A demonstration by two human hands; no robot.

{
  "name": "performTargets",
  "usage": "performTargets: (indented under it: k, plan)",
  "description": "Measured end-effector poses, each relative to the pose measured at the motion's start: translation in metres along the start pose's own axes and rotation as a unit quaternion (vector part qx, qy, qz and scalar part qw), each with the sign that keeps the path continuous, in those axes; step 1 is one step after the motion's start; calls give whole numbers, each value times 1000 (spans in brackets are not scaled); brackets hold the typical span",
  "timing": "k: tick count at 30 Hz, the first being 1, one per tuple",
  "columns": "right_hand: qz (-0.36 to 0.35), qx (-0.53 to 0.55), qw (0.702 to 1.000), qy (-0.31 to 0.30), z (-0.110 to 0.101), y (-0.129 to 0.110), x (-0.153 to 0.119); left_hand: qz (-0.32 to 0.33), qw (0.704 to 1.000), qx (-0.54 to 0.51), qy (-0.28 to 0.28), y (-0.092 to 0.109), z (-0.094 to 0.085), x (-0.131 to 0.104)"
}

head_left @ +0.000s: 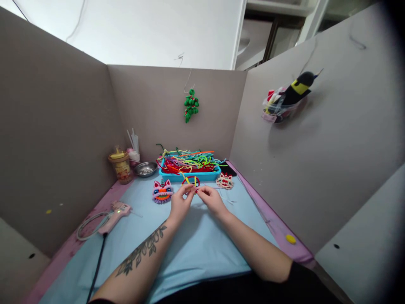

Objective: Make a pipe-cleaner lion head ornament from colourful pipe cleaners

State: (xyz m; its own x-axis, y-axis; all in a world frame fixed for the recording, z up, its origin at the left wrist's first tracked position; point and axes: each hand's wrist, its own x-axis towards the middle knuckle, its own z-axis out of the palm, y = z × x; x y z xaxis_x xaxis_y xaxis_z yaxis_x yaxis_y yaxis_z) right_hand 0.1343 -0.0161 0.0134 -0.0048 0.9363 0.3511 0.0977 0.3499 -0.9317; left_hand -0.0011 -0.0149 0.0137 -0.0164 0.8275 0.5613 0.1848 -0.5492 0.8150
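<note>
Near the centre of the frame, the left hand and the right hand meet fingertip to fingertip, both pinching the near edge of a small red-and-yellow ring; exactly which strand each hand grips is hidden by the fingers. The ring looks fuzzy and bendable, so it is probably very light, not slippery, and easily squashed out of shape; a thumb-and-forefinger hold on its outer rim seems safest. Just beyond it, a blue tray holds loose coloured strips. A purple animal face lies left of centre, a pale one right of centre, and a pink glue gun rests lower left on the worktop.
</note>
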Motion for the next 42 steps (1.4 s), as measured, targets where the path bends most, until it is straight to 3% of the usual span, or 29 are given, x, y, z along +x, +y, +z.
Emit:
performTargets:
  k: [4, 15, 23, 33, 39, 42]
  plan:
    - [35, 39, 999, -6, 0, 1, 1, 36, 999, 36, -4, 2, -1, -1]
    - [155, 151, 976, 6, 2, -1, 2, 48, 998, 39, -15, -1, 1, -3]
    - [222, 223, 948, -38, -1, -1, 3, 30, 999, 24, -29, -3, 3, -4]
    - [205, 233, 949, -54, -1, -2, 0, -60, 995, -71, -36, -6, 5, -1]
    - [209, 205, 956, -34, -1, 1, 1, -64, 994, -81, -47, -6, 6, -1]
    - [179, 195, 964, -13, -3, 4, 2, -81, 992, -90, -38, -3, 6, 0]
